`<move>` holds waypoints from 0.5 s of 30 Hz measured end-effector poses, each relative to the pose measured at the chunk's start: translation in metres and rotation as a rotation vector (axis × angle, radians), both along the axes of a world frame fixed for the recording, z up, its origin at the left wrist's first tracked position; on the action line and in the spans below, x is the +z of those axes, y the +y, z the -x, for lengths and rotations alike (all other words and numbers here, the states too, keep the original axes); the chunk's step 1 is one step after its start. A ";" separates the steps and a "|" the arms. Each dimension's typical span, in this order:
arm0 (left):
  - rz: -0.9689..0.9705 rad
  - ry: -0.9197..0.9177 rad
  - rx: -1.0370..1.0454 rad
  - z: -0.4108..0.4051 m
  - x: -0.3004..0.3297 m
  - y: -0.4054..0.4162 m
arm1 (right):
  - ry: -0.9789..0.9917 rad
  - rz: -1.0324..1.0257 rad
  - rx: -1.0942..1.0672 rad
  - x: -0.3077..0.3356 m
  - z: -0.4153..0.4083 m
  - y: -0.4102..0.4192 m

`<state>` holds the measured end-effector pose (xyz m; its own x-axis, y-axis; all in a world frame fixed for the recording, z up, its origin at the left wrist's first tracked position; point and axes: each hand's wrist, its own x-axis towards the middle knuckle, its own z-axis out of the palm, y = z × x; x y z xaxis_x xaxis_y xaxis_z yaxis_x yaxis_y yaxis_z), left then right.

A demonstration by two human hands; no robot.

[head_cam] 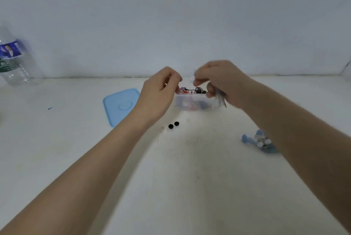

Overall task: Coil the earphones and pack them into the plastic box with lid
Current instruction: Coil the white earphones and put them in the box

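Earphones, thin, limp and light by the look of them, will spring out of a coil unless pinched across the loops rather than at one strand. One clear plastic box (191, 102) stands near the far edge of the tabletop (190, 168), with black and reddish coiled earphones (198, 90) inside. Left hand (158, 94) curls its fingers at the box's left rim; right hand (218, 82) pinches a blurred grey cord (221, 99) over the right rim. One pale blue flat lid (118, 104) lies left of the box. Two small black ear tips (173, 125) lie before it; one blue-and-white earphone bundle (260, 141) waits toward the right edge. One clear plastic bottle (13, 60) stands far left.
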<state>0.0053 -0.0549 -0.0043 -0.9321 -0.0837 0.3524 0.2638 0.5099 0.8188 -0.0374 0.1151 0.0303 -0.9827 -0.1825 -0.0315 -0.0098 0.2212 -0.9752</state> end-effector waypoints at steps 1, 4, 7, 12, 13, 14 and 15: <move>0.029 -0.014 0.011 0.008 0.005 0.001 | -0.014 -0.078 -0.015 0.008 0.013 -0.002; 0.123 -0.089 0.032 0.024 0.011 0.008 | -0.107 -0.317 0.025 0.024 0.039 -0.008; 0.189 -0.119 0.030 0.026 0.013 0.017 | -0.109 -0.531 0.078 0.025 0.044 -0.006; 0.232 -0.133 -0.010 0.020 0.018 0.028 | 0.161 -0.639 0.037 0.025 0.028 0.001; 0.235 -0.141 -0.016 0.019 0.018 0.031 | 0.221 -0.692 0.027 0.026 0.023 0.006; 0.239 -0.148 -0.020 0.018 0.018 0.033 | 0.266 -0.748 0.024 0.027 0.017 0.011; 0.248 -0.153 -0.028 0.015 0.017 0.036 | 0.287 -0.799 0.027 0.029 0.010 0.018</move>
<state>-0.0100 -0.0188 0.0132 -0.9768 0.0137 0.2138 0.1632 0.6939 0.7013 -0.0470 0.1329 0.0592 -0.9679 -0.2349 0.0895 -0.2483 0.8386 -0.4849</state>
